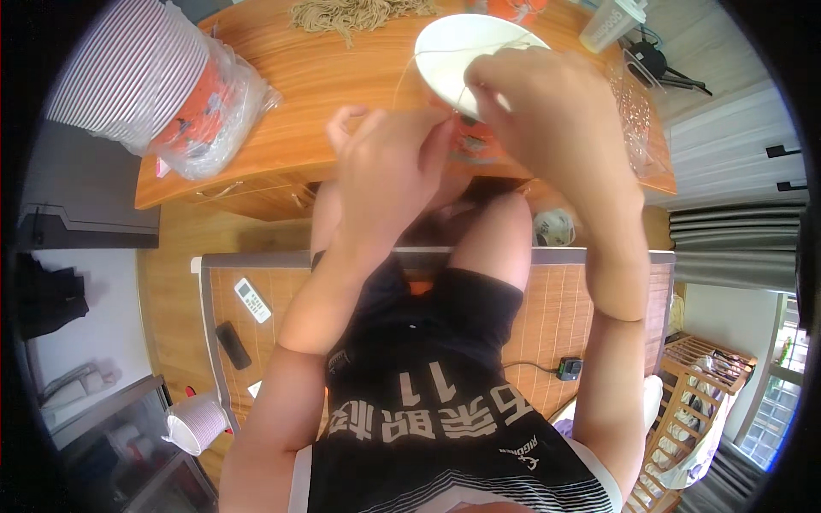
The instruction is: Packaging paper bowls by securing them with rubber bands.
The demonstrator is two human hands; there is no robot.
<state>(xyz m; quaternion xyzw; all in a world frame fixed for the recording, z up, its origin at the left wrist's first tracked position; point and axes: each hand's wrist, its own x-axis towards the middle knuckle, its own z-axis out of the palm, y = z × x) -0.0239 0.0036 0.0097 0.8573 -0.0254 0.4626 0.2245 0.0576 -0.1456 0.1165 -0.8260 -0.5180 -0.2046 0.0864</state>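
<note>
A white-lined paper bucket with an orange printed outside stands tilted toward me at the table's front edge. Thin beige string runs across its mouth and loops down toward my left hand. My left hand is at the bucket's near left, thumb and forefinger pinched near the rim. Over the rim's right side my right hand is closed in a pinch, with a bit of strand below the fingertips. Both hands seem to grip the string, though the fingers partly hide it. A heap of beige string lies beyond.
Left on the wooden table is a plastic-wrapped stack of paper buckets. A lidded cup and a clear plastic box stand at the right. On the mat beside me lie a remote control and a black phone.
</note>
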